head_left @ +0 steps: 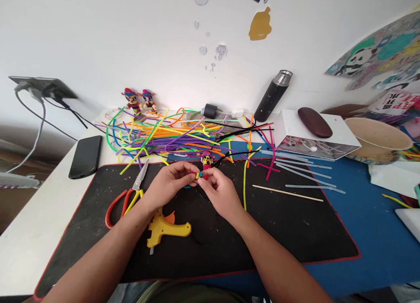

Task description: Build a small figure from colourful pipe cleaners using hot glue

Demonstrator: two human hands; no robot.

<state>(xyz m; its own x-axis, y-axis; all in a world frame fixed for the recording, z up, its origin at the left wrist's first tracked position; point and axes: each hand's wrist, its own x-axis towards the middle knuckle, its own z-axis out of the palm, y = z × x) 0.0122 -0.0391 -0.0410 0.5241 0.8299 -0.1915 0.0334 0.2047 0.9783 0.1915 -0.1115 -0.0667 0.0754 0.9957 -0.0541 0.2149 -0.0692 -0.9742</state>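
Observation:
Over the black mat, both my hands pinch one small piece of yellow, blue and red pipe cleaner. My left hand grips its left side between thumb and forefinger. The fingertips of my right hand close on the other side. Just behind the fingertips is a small red and yellow pipe-cleaner doll, its lower part hidden; whether it joins the piece, I cannot tell. Scissors with red and yellow handles lie by my left wrist. Below that hand rests a yellow glue gun, partly covered.
Loose coloured pipe cleaners are heaped at the back, near two finished dolls. A phone lies left. Clear glue sticks, a wooden stick, a black flask and a white box are right.

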